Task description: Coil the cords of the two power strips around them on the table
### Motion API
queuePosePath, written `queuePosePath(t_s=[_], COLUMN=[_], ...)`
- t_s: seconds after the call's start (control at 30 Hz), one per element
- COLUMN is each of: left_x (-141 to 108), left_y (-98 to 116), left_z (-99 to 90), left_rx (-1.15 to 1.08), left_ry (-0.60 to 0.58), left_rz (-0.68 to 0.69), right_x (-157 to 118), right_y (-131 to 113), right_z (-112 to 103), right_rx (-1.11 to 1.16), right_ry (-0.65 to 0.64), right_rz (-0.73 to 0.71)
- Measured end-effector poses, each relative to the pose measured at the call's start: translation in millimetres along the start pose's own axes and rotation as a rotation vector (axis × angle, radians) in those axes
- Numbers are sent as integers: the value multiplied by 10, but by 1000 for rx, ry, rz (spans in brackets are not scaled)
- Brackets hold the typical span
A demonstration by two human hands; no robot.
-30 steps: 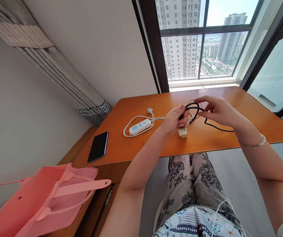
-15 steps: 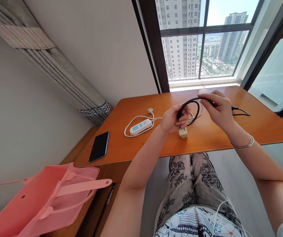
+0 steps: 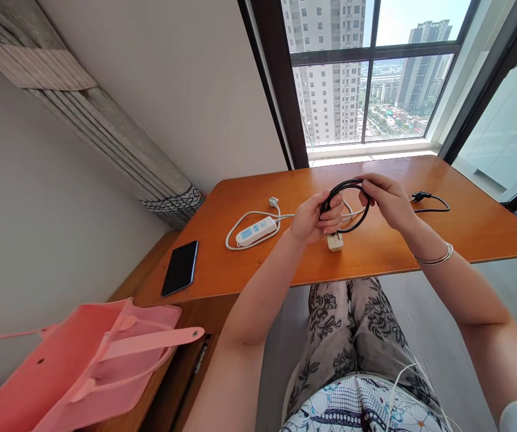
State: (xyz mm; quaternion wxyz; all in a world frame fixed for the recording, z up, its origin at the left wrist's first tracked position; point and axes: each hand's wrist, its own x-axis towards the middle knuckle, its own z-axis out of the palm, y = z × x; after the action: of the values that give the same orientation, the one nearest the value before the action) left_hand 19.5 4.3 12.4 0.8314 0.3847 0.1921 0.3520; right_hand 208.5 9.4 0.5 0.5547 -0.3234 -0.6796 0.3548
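A black power cord (image 3: 358, 226) is looped into a small coil held above the table between my hands. My left hand (image 3: 314, 217) is closed around the coil's left side. With thumb and fingers, my right hand (image 3: 385, 197) pinches the coil's upper right. The cord's free end runs out to the right, its black plug (image 3: 421, 196) by the table's right part. Just below my left hand is a pale beige block-like piece (image 3: 335, 242), partly covered; I cannot tell what it is. A white power strip (image 3: 256, 231) with its own white cable lies left of my hands.
On the orange-brown wooden table (image 3: 235, 276) a dark phone (image 3: 180, 268) lies at the left edge. A pink bag (image 3: 82, 360) stands at lower left. A window (image 3: 370, 72) is behind the table, a gathered curtain (image 3: 118, 138) to the left.
My right hand has moved left toward my left hand, bringing cord with it. The coil now shows a fuller loop, and the black plug has shifted slightly left.
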Motion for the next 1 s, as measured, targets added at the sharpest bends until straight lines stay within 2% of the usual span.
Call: queuePosePath(t_s=[0.23,0.33,0.43,0.53,0.77,0.9,1.0], left_x=[17,15,16,28,22,5,13], left_y=[-6,-3,-10,-23,-30,-43,-56], left_z=[-20,-18,-26,-48,-35,-25,-52], left_rx=[-72,-92,-108,-108,-112,-126,-114], left_ry=[52,57,58,68,50,35,-10], left_rz=[1,11,79,110,39,62,103], right_x=[-18,-45,-92,-133,-72,-35,-58], right_y=[69,113,158,183,171,219,291], right_z=[54,105,174,217,152,125,150], right_rx=[294,315,278,269,428,518,543], right_ry=[27,37,40,18,-33,-124,-149], right_rz=[151,169,179,210,299,427,444])
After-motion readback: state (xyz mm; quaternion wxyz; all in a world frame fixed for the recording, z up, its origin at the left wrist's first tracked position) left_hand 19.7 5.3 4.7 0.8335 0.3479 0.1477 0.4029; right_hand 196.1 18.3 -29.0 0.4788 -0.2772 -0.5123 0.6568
